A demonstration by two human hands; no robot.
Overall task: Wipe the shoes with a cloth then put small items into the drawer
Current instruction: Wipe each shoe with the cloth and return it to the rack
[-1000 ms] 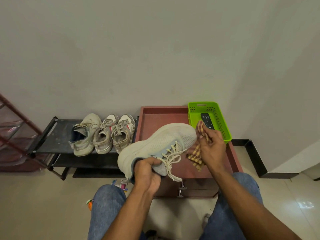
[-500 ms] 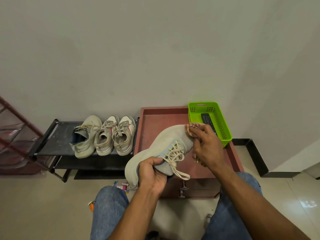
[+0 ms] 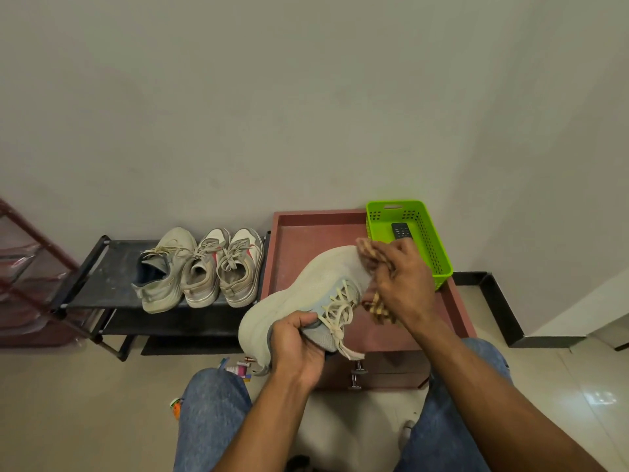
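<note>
Wiping step underway: left hand (image 3: 299, 345) gripped shoe (image 3: 306, 287) at collar; right hand (image 3: 405, 284) clutched cloth (image 3: 369, 250) against toe. Next likely: remaining shoes, then drawer (image 3: 374, 376).

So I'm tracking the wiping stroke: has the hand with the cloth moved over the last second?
Yes: the right hand carried the cloth up toward the green basket.

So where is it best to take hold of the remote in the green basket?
Judging by its pose, grip the remote by its long edges, coming from above: it lies flat inside the green basket, whose walls block the sides.
</note>
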